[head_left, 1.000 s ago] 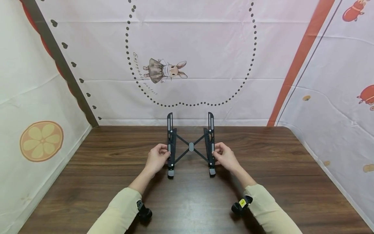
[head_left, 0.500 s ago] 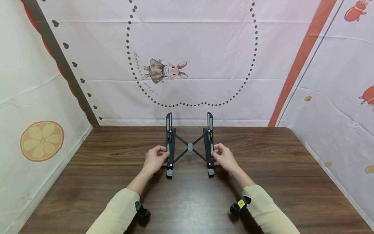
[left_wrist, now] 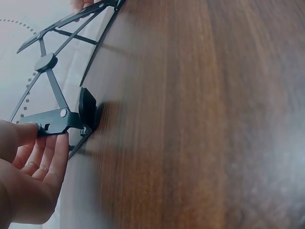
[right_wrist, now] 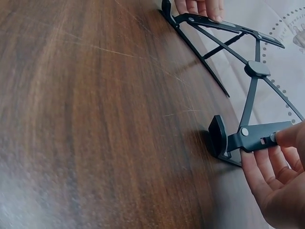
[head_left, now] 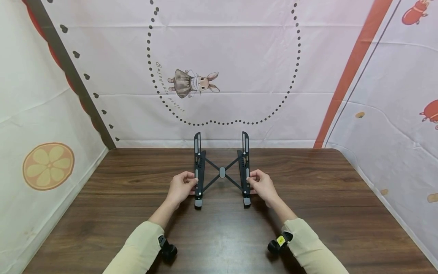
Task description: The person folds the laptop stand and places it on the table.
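Observation:
A black folding laptop stand [head_left: 222, 172] stands unfolded on the table, its two side arms joined by an X-shaped brace with a grey oval hub. My left hand [head_left: 180, 187] pinches the left arm near its front end, thumb on top and fingers beneath, as the left wrist view shows on the stand's arm [left_wrist: 52, 122]. On the opposite side my right hand [head_left: 263, 186] pinches the right arm the same way. In the right wrist view the thumb lies by a small slot in the arm [right_wrist: 257, 135], and a front lip [right_wrist: 218, 136] stands upright.
The brown wooden table [head_left: 219, 236] extends around the stand on all sides. Behind it hangs a pale printed cloth [head_left: 256, 68] with a rabbit picture [head_left: 193, 82]. Similar cloth borders the left and right sides. Each wrist wears a small black camera [head_left: 167, 249].
Both hands keep their pinch on the laptop stand. In the head view the stand and hands have shifted very slightly to the left; otherwise their arrangement looks the same.

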`<state>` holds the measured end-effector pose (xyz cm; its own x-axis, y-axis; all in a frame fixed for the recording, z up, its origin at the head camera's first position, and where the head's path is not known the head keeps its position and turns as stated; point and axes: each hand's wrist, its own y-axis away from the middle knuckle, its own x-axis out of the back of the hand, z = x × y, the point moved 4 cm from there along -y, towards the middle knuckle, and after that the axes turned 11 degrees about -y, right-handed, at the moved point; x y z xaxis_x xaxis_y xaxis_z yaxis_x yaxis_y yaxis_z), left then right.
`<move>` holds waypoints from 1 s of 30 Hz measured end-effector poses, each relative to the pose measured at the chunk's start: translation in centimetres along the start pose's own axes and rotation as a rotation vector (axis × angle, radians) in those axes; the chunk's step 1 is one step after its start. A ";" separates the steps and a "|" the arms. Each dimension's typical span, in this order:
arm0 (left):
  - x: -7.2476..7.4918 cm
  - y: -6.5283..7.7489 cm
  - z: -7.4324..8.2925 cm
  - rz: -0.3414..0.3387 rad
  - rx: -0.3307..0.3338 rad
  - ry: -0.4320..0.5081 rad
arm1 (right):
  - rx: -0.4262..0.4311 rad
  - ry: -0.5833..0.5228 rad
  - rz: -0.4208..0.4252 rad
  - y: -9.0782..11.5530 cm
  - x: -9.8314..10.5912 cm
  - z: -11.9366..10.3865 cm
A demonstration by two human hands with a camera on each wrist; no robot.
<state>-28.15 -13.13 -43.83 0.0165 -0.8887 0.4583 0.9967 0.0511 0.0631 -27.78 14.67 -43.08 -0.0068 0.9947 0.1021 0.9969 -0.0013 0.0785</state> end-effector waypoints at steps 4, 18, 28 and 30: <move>-0.1 0.0 -0.1 -0.001 0.009 0.004 | -0.012 -0.009 0.022 -0.3 0.0 0.6; -0.1 0.0 0.2 0.007 0.012 -0.002 | -0.001 -0.020 0.028 -0.1 -0.1 0.3; -0.4 -0.2 0.2 0.005 0.011 0.003 | 0.002 -0.031 0.028 0.0 -0.1 0.3; -0.4 -0.2 0.2 0.007 0.012 -0.001 | 0.000 -0.035 0.025 0.0 -0.1 0.4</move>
<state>-28.39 -12.64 -43.83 0.0230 -0.8879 0.4594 0.9955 0.0625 0.0708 -27.74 14.65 -43.43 0.0205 0.9974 0.0697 0.9968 -0.0258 0.0762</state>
